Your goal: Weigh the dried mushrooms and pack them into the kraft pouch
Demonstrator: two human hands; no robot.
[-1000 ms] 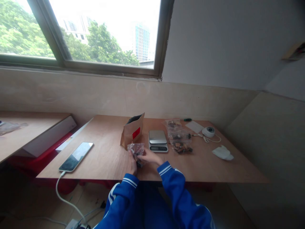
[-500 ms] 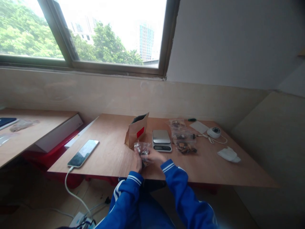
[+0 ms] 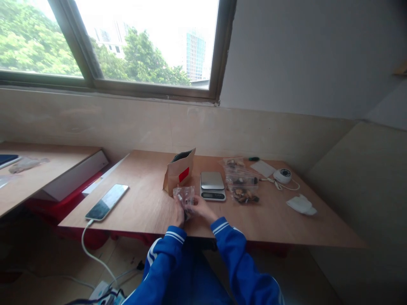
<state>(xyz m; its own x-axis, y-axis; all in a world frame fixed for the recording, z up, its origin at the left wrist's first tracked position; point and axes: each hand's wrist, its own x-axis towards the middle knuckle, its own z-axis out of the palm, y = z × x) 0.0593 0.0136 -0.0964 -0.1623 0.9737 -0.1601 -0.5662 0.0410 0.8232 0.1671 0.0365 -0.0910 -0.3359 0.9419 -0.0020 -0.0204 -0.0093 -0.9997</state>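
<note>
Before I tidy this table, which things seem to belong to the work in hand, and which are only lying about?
Probably in use: plastic bag in left hand and right hand; paper bag; scale; filled bags.

Probably just lying about: phone; white round device; crumpled tissue; flat white sheet.

In front of you stands a flat, light-brown wooden table [image 3: 273,224]. Above and beyond its left half, you have a wide window in a dark, brownish metal frame [image 3: 79,46]; bright daylight pours through it, bleaching the sky around leafy green trees [image 3: 140,59] and pale high-rise buildings [image 3: 194,55]. Behind the table you face a smooth beige lower wall [image 3: 136,123], with a shadowed grey-white upper wall [image 3: 292,59] over it; both turn a corner to the table's right. Left of the table you see a second light-brown wooden table [image 3: 66,159]. Below it, your tan floor [image 3: 70,258] lies dim.
</note>
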